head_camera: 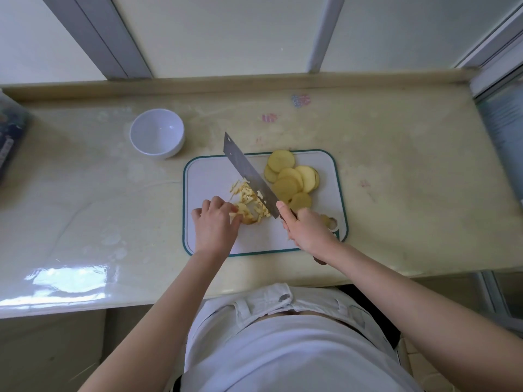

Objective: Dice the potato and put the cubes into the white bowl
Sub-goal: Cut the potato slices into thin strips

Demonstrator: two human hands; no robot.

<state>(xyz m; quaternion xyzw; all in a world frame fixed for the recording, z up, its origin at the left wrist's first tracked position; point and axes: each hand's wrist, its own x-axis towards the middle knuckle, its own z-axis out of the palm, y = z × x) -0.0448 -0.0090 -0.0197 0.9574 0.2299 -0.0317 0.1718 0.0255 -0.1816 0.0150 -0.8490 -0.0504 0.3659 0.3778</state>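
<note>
A pale cream countertop (396, 222) with a raised back ledge (254, 80) runs below frosted window panes (226, 32) in grey frames (119, 38). A pink mark (269, 118) and a blue-pink mark (300, 100) lie near the ledge. At the far left edge sits a dark patterned object (10, 137), possibly a box

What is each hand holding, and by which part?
Right hand grips the cleaver by its handle; left hand holds the potato strips at their near end.

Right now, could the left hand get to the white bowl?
Probably yes: the left hand steadies potato strips on the cutting board, and only bare counter lies between it and the white bowl.
</note>
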